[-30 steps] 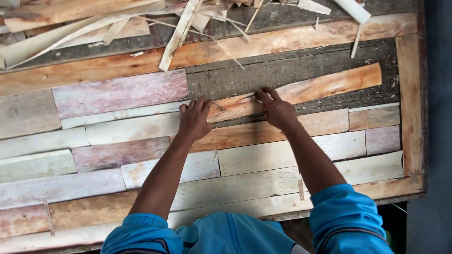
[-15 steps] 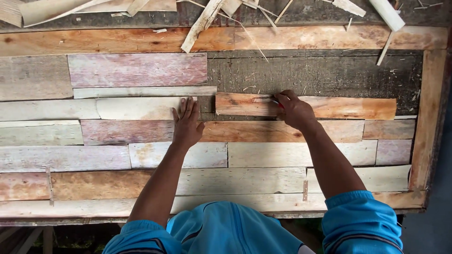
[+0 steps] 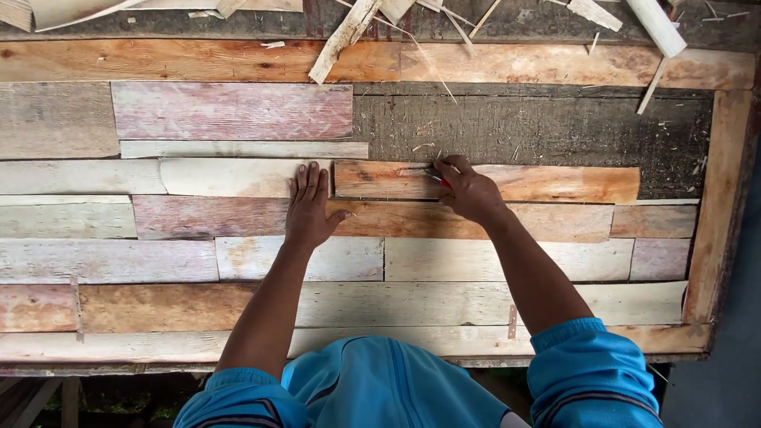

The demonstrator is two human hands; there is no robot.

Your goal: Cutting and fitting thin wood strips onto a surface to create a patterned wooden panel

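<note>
Along the left side of the wooden-framed tabletop, rows of flat, pale and pinkish reclaimed wood slats lie edge to edge, filling the frame from the near rail up to the long orange-brown plank at the far side. A broad pink-grey weathered board sits in the upper row, with a thin whitish strip just below it and a cream-coloured slat under that.

The left hand lies flat and unclenched, palm down, fingers spread; its fingertips rest on the right end of the cream-coloured slat and its palm on the reddish-brown slat beneath. It grips nothing.

Just to its right, the short orange-brown wooden slat lies flat in the frame, its left end beside the cream slat's end and its upper edge against the bare dark rough backing board. The right hand rests on the left part of this slat, fingers curled around a small pencil-like marker with a red part, its tip touching the wood.

Beyond the frame's far rail, splintered light wood offcuts lie scattered. At the bottom, blue sleeves cover both upper arms.
</note>
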